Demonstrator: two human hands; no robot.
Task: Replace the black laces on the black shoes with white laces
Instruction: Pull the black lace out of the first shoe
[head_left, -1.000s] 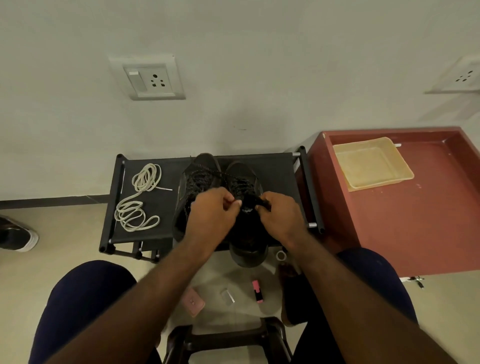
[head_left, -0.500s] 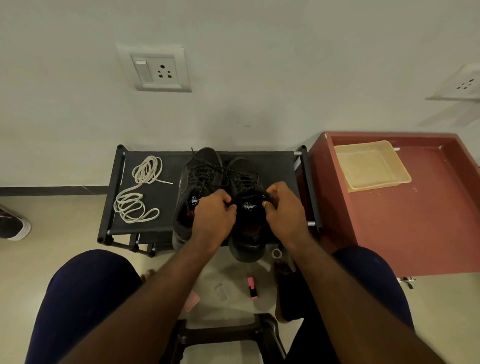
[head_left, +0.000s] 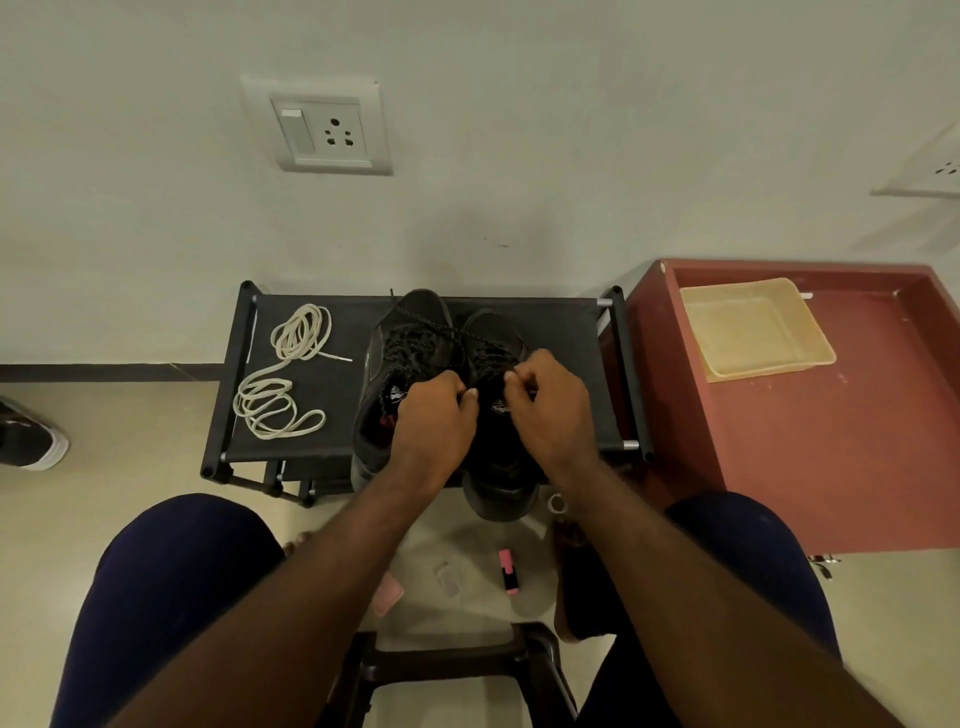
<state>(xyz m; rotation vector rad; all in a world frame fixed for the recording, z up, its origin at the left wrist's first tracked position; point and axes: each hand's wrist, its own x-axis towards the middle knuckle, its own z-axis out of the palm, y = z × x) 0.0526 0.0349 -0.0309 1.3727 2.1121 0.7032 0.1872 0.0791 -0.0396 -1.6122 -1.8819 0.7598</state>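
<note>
a black rack (head_left: 569, 374) stands against the wall with the pair of black shoes side by side on it, heels toward the person. the white laces (head_left: 262, 393) lie in loose coils on the rack, well to the left of the fingers and apart from the shoes. to the right of the fingers stands a red counter (head_left: 831, 467) carrying a shallow yellow tray (head_left: 769, 370). high on the wall beyond the fingers is a wall socket (head_left: 324, 130). on the floor, nearer the person than the fingers, lie a pink highlighter (head_left: 508, 571), a flat pink piece (head_left: 387, 595) and a small white ring (head_left: 557, 503), with a dark stool (head_left: 457, 660) between the knees. another shoe (head_left: 26, 441) shows at the far left edge. the backs of both hands cover the upper lacing of the right shoe (head_left: 498, 478), so the eyelets there are hidden.

the left hand (head_left: 434, 421) reaches across the left shoe (head_left: 410, 322). its fingers (head_left: 470, 397) are curled tight, thumb against forefinger, pinching a strand at the right shoe's tongue. the right hand (head_left: 553, 410) has its fingers (head_left: 519, 382) curled in too, pinching the black laces (head_left: 415, 338) on the same shoe. both shoes are threaded with black laces, which criss-cross just beyond the fingers.

against half a second earlier, the two hands have drawn closer together over the right shoe's tongue, and the gap between the fingertips is now narrow. the white laces lie as they did.
</note>
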